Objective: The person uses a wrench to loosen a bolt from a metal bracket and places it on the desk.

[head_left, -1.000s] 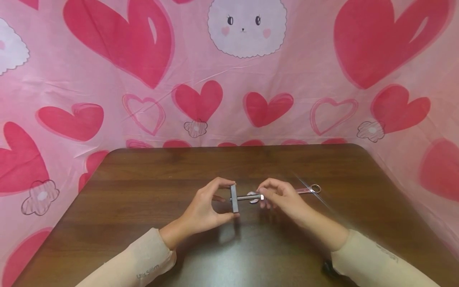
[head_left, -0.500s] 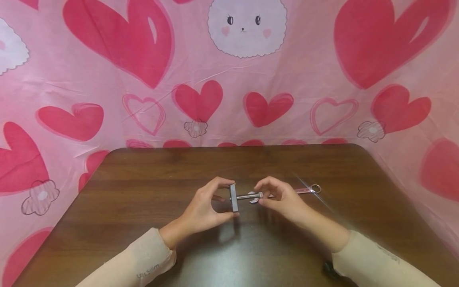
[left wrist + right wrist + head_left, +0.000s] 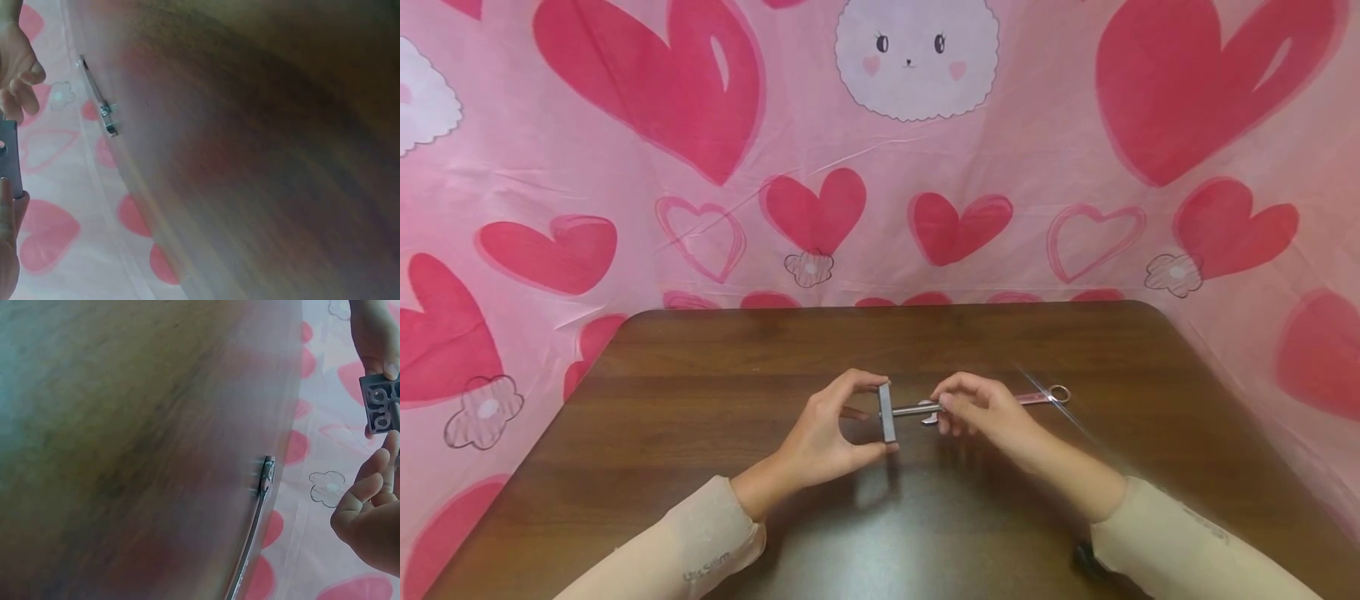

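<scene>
My left hand (image 3: 831, 429) grips a flat grey plate (image 3: 887, 413) by its top and bottom edges, between fingers and thumb. The plate stands upright above the table, and openings in its face show in the right wrist view, where the plate (image 3: 375, 403) is partly cut off. A silver bolt (image 3: 916, 409) sticks out of it to the right. At the bolt's far end, thumb and fingers of my right hand (image 3: 981, 406) pinch it, covering the hex piece there. Behind that hand a wrench (image 3: 1037, 398) lies on the table, its middle hidden.
The brown wooden table (image 3: 737, 350) has rounded far corners. Behind it hangs a pink cloth (image 3: 880, 142) with hearts. A small dark object (image 3: 1086, 557) shows by the right sleeve, its kind unclear.
Half a second ago the right fingers were spread around the bolt's hex end, leaving it visible; now they have closed over it. Plate and left hand have hardly moved.
</scene>
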Demonstrator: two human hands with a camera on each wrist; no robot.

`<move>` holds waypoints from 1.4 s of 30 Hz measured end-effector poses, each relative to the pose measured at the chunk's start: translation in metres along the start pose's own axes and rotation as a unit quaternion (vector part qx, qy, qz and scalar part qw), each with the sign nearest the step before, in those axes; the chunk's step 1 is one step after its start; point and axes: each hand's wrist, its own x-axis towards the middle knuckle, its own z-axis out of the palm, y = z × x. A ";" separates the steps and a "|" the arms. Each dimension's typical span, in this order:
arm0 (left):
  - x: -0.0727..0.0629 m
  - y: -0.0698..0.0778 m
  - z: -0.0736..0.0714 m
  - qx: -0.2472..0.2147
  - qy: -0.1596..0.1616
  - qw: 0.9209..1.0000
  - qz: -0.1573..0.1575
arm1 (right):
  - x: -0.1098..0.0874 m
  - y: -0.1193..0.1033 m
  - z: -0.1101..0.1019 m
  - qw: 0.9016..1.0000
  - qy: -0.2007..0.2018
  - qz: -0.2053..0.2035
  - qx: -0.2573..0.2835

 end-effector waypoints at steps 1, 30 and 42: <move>0.000 0.000 0.000 -0.001 0.001 1.000 0.002 | 0.000 0.000 0.000 1.000 0.000 -0.002 0.003; 0.000 0.000 0.001 0.005 0.002 1.000 0.001 | -0.001 -0.001 -0.001 0.999 0.029 -0.036 -0.015; 0.000 0.000 0.002 0.002 0.004 1.000 0.007 | 0.000 -0.003 -0.002 1.000 0.011 0.012 0.012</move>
